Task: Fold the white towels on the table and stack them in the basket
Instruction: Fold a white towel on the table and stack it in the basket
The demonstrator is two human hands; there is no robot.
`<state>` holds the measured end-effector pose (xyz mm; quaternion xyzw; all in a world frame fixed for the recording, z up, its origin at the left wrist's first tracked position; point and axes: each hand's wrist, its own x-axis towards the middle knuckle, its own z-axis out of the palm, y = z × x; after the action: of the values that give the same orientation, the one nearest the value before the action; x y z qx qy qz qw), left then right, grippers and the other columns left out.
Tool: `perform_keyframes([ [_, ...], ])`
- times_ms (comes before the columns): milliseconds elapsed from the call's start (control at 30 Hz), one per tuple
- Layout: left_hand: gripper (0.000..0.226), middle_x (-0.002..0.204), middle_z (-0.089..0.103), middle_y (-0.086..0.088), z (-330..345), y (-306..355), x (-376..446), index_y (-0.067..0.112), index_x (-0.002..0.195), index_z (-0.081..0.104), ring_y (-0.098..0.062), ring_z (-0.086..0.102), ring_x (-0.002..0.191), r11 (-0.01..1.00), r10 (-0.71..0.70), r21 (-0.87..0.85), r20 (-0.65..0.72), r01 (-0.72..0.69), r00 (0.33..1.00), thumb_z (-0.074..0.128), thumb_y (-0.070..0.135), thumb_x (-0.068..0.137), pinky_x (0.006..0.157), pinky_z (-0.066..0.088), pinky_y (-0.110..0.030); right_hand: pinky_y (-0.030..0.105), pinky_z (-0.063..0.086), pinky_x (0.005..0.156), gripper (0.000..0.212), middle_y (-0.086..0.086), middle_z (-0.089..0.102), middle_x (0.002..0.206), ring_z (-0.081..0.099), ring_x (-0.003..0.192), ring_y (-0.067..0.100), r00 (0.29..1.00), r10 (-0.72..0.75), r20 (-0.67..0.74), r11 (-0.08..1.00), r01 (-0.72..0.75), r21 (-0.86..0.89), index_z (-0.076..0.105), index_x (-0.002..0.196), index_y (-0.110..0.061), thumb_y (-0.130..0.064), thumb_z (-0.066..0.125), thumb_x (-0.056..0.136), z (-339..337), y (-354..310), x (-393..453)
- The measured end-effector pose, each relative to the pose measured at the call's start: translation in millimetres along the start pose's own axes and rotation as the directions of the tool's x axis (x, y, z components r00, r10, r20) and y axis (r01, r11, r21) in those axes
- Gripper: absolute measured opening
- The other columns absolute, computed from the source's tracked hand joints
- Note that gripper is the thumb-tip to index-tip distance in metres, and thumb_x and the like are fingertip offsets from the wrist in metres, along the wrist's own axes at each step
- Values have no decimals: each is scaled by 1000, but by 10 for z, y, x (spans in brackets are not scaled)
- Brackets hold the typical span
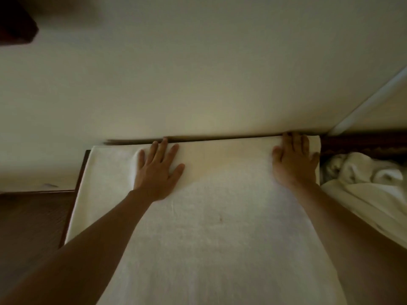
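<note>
Both hands (224,166) flat on towel (209,227) | near edge cut off | heap (363,172) blurred

Two bare arms and hands, no sleeves in view

The left arm (92,238) comes in from the lower left of the frame and the right arm (343,234) from the lower right, both uncovered from the frame edge to the wrist. The left hand (157,172) in the middle left and the right hand (294,161) in the middle right wear no gloves, and no ring, watch or band shows on either. The picture is dim and slightly blurred, so finer detail cannot be made out
</note>
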<state>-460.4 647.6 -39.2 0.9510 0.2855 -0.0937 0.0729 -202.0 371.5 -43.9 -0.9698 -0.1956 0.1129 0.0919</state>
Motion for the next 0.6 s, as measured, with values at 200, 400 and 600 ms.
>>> perform_keyframes([
  [200,78,172,-8,6,-92,-1096,-247,38,162,7,-23,-3,158,990,-128,-62,-36,125,991,6,74,93,125,-2,-56,76,2,116,65,1,10,171,2,157,33,998,57,-24,990,-59,-131,19,161,-22,-47,12,101,-14,-126,-24],
  [400,61,171,7,5,-115,-1831,-225,32,161,23,-27,7,157,946,-267,-204,-49,252,962,30,55,105,123,9,-62,73,1,119,63,8,3,172,-3,157,37,994,58,-96,985,-73,-157,17,163,-17,-43,26,106,62,-1134,-934],
  [600,56,172,5,-1,-47,-1802,-694,32,159,23,-30,3,157,968,-82,-244,-117,51,990,32,46,106,124,5,-60,70,-5,117,73,9,5,172,-2,157,39,1000,-27,-15,999,27,-25,21,163,-21,-54,16,99,1046,-2712,-2682],
])
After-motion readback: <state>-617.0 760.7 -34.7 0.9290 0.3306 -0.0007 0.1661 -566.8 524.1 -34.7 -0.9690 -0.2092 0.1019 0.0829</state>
